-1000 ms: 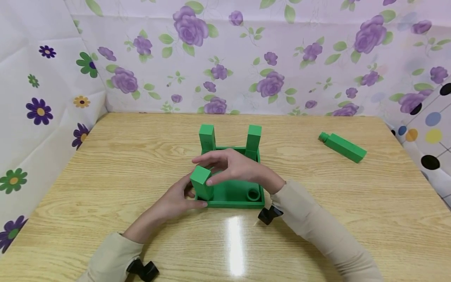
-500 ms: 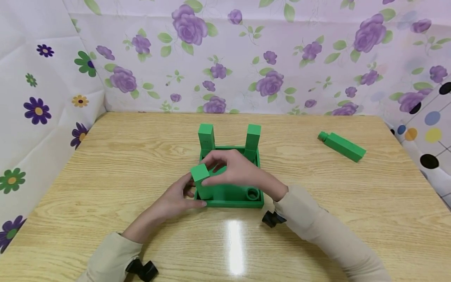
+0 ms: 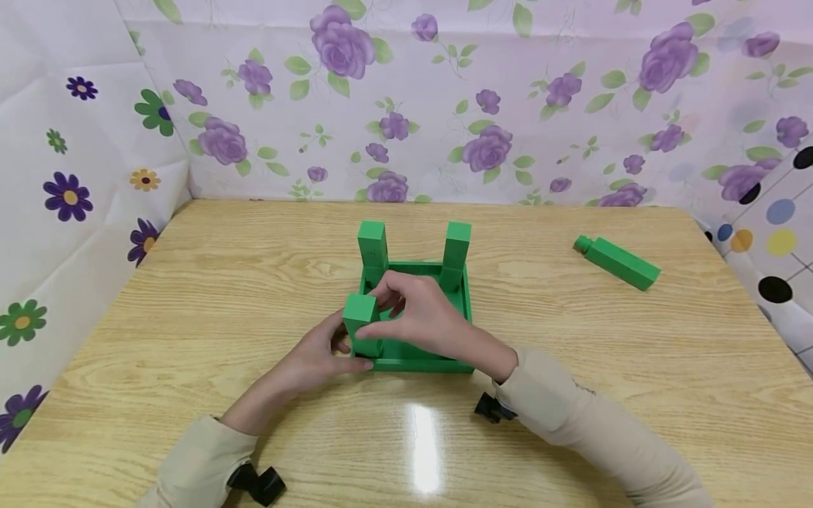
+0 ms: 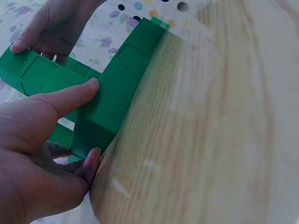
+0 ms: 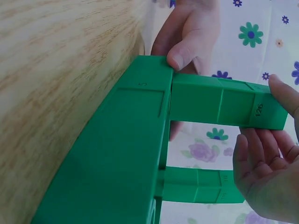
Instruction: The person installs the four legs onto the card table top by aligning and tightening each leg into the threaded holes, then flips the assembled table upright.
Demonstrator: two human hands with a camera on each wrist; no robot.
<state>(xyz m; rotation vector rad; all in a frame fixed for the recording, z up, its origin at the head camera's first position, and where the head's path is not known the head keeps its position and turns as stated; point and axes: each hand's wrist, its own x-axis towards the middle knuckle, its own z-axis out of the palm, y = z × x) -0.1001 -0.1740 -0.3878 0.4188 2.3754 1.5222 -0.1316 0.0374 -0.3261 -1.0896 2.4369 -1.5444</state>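
A green tray-like base (image 3: 419, 365) with raised rims lies on the table, and square green posts stand at its corners. My right hand (image 3: 428, 314) pinches the upper part of the front left post (image 3: 360, 331) between thumb and fingers; the right wrist view shows this post (image 5: 196, 99) upright against the base, with no clear gap. Around the base's front left corner, my left hand (image 3: 317, 356) grips, its thumb on the front wall as the left wrist view shows. Two more posts, back left (image 3: 372, 247) and back right (image 3: 457, 247), stand upright.
A loose green post (image 3: 619, 263) with a round knobbed end lies on the table at the right. Flowered cloth (image 3: 432, 106) hangs behind the table, with more patterned cloth at both sides. Light glares off the wooden tabletop (image 3: 425, 444) in front of the base.
My right thumb and fingers have closed in on the front left post, and its top has turned squarer to the base. My right wrist now covers the front right socket. My left hand keeps its place.
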